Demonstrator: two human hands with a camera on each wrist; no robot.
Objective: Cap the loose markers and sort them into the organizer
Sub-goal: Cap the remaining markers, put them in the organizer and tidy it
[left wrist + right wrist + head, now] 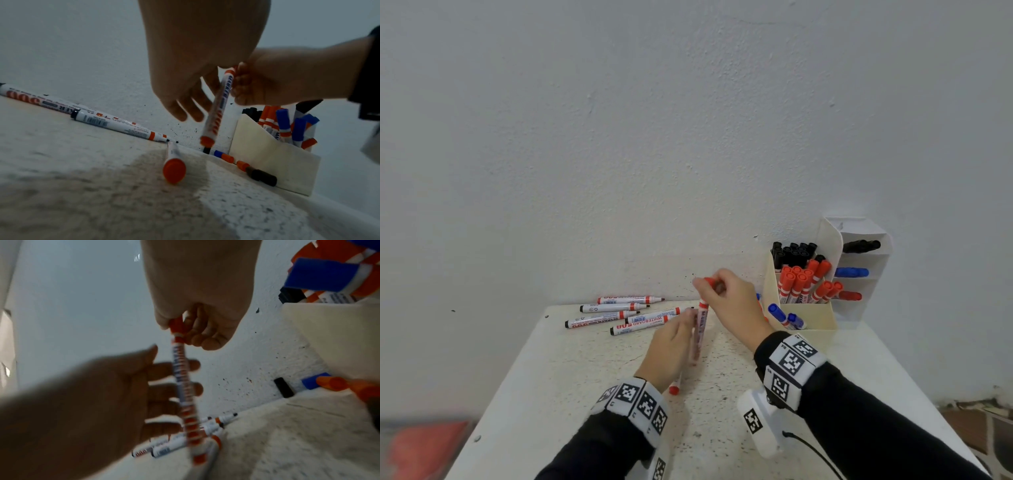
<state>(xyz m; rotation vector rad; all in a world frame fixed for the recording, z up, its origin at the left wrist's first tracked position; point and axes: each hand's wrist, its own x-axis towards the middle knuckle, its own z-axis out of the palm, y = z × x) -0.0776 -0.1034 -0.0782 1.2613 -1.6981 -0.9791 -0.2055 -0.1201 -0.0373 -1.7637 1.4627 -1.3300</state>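
Above the middle of the white worktop (585, 370), the right hand (732, 301) pinches the red cap end of a red marker (700, 329), its fingers curled round the top. This marker hangs nearly upright, clear of the surface. Beside it, the left hand (671, 346) is spread, its straight fingers (180, 105) next to the barrel; whether they touch it is hard to tell through the blur. Judging by the red end at the top, this marker looks capped and ready to be sorted.

At the far right stands the cream organizer (822, 315), against the wall. Its back part holds a cluster of black-capped markers (792, 251), the middle many red-capped ones (801, 279), and the near part a few blue-capped ones (787, 317). So a good share of the sorting seems done.

Left of the hands, at the far edge, four markers (619, 313) lie loose with bare tips, still to be capped. Another red-ended marker (174, 167) lies on the worktop under the left hand. Along the foot of the wall near the organizer lie several loose caps (224, 156), blue, red and black. Further right, a white stand (859, 270) holds what look like a black, a blue and a red marker lying flat on separate shelves.
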